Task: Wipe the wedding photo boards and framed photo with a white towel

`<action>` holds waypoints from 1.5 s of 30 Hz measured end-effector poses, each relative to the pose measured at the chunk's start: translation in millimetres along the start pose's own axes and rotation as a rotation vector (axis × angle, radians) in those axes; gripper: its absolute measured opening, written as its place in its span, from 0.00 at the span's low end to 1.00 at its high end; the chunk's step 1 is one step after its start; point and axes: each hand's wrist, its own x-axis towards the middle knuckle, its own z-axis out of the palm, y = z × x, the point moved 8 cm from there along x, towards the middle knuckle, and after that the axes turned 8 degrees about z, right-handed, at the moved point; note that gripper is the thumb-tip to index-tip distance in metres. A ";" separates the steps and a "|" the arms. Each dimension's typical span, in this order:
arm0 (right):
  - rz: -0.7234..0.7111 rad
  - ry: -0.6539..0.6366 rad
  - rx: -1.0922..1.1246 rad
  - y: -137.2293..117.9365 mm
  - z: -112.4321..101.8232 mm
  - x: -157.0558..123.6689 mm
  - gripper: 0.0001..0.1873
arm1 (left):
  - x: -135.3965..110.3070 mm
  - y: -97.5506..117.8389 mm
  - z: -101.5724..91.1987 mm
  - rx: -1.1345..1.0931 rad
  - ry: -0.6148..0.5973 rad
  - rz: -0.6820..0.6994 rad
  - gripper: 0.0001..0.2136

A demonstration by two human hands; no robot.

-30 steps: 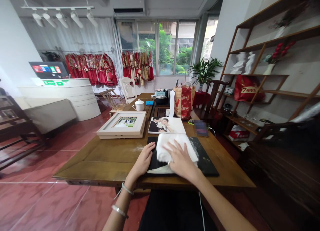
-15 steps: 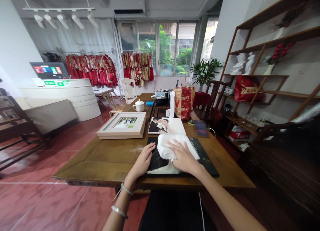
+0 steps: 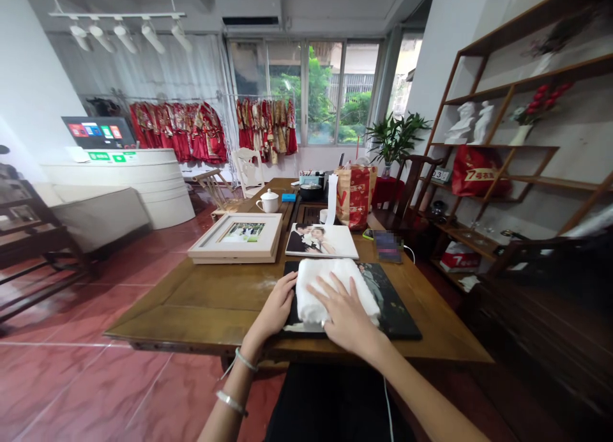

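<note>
A dark photo panel (image 3: 402, 314) lies flat at the table's near edge, with part of a printed picture showing at its upper right. On it rests a folded white towel (image 3: 311, 276), which hides most of the panel's middle. My right hand (image 3: 347, 314) presses flat on the towel with its fingers spread. Along the panel's left edge lies my left hand (image 3: 276, 306), its fingers stretched out and touching the panel beside the towel. A pale strip of the panel's picture shows below the towel.
Just beyond the panel are a white-framed photo (image 3: 234, 239), a couple's photo print (image 3: 323, 241) and a phone (image 3: 388, 246). Farther back stand a white lidded cup (image 3: 269, 202) and a red-and-tan paper bag (image 3: 355, 196). All sit on the wooden table (image 3: 191, 311).
The towel has shifted slightly left and toward me under my right hand, covering more of the pale area and baring more of the picture at upper right. My left hand stays put.
</note>
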 end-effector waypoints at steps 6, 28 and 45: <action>-0.164 -0.109 0.027 -17.5 5.8 -76.5 0.51 | -0.6 0.9 -0.7 -0.035 0.011 0.025 0.17; -0.061 -0.037 -0.012 13.0 -2.2 -37.6 0.48 | -1.1 -0.9 -0.2 -0.015 -0.006 0.012 0.17; 0.208 -0.045 0.009 99.3 -22.9 45.8 0.33 | -1.8 2.0 -0.1 -0.020 -0.039 0.028 0.17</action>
